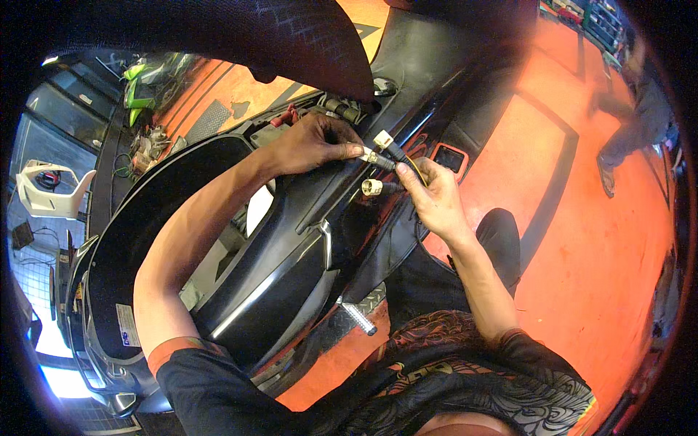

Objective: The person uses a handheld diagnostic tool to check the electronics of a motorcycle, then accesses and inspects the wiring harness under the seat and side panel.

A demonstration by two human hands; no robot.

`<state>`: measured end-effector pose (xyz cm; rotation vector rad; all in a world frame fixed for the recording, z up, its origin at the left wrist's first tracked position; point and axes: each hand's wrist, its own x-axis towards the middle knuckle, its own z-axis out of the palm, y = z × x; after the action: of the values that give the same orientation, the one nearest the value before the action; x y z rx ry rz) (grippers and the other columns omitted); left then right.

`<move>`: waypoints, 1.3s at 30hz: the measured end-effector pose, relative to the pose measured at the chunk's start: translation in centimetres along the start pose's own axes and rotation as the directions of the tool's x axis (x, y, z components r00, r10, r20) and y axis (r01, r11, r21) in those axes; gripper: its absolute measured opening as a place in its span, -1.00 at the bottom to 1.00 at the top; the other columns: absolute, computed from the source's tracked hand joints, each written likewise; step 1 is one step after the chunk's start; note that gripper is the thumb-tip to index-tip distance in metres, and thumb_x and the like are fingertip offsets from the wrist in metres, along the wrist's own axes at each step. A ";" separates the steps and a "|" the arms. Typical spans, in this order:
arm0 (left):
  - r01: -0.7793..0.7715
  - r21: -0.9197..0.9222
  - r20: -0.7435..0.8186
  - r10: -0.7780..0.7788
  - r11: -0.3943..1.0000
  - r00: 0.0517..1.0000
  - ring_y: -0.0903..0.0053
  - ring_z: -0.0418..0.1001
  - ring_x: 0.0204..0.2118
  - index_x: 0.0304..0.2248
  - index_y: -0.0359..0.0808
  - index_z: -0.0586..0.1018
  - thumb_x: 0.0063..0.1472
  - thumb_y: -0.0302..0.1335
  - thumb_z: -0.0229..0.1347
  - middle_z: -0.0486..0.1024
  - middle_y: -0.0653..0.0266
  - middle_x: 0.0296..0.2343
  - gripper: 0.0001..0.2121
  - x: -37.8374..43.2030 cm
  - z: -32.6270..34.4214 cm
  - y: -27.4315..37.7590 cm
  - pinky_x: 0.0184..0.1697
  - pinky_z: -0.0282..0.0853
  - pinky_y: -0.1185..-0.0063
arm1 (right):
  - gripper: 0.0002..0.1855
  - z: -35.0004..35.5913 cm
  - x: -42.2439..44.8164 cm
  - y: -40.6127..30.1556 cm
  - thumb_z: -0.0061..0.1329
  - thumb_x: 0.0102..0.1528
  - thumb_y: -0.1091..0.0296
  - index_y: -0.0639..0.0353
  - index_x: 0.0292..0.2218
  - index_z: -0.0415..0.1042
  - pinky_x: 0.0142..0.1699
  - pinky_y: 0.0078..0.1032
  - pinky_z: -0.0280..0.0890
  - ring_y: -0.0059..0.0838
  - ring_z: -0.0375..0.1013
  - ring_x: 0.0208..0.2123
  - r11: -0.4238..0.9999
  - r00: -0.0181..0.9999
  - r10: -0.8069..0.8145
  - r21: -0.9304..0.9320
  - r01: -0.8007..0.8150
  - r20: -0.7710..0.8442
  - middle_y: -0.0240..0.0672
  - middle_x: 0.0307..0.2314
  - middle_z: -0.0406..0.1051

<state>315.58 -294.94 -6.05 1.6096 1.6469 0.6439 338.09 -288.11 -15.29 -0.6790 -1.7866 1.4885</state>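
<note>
My left hand (313, 144) pinches the end of a pale plug connector (372, 157) between thumb and forefinger. My right hand (436, 199) grips the dark-sleeved wires just behind that plug. Two more branches of the harness stick out from around the right hand: an upper white connector (383, 138) points up, and a lower cream connector (372, 188) faces left with its open end showing. Both hands are over the glossy black side panel (281, 261) of a scooter. What lies inside the left fingertips is partly hidden.
The raised scooter seat (218, 38) overhangs my hands. Left of them is the under-seat opening with its black storage bin (117, 278). A metal footpeg (357, 317) juts out below. Another person (635, 125) is at the right on the orange floor (600, 261). A white plastic fairing (52, 188) stands far left.
</note>
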 end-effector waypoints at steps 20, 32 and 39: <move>-0.046 0.067 -0.077 0.052 0.997 0.996 0.67 0.40 -0.47 -0.41 -0.36 0.61 0.08 -0.35 0.22 0.54 0.31 -0.54 -0.79 -0.1 0.3 -0.2 -0.37 0.31 0.61 | -0.60 1.0 0.9 0.8 -0.01 0.14 0.12 0.33 -0.51 0.35 -0.53 -0.58 0.01 -0.70 0.08 -0.59 0.994 0.999 -0.009 -0.107 0.012 0.032 -0.49 -0.70 0.18; 0.119 0.013 -0.248 -0.112 0.993 0.962 0.60 0.38 -0.31 -0.27 -0.40 0.54 0.22 -0.18 0.05 0.51 0.26 -0.40 -0.63 -0.1 0.1 -0.5 -0.19 0.29 0.56 | -0.17 1.8 1.3 0.6 0.09 0.05 0.22 0.29 0.15 -0.14 -0.16 -0.54 0.29 -0.46 0.36 -0.23 0.983 0.995 -0.096 0.162 0.090 0.028 -0.16 -0.24 0.29; -0.012 0.058 -0.043 0.014 0.998 0.999 0.59 0.44 -0.26 -0.21 -0.37 0.55 0.16 -0.32 0.11 0.55 0.21 -0.34 -0.71 0.4 -0.2 -0.3 -0.12 0.31 0.58 | -0.55 1.2 0.3 1.6 0.07 0.09 0.26 0.46 -0.12 0.33 -0.18 -0.59 0.29 -0.59 0.38 -0.32 0.972 0.990 -0.140 0.194 0.134 0.016 -0.25 -0.38 0.45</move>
<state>315.27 -294.58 -6.24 1.6592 1.7017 0.6478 336.90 -288.25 -16.93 -0.4295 -1.6491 1.5592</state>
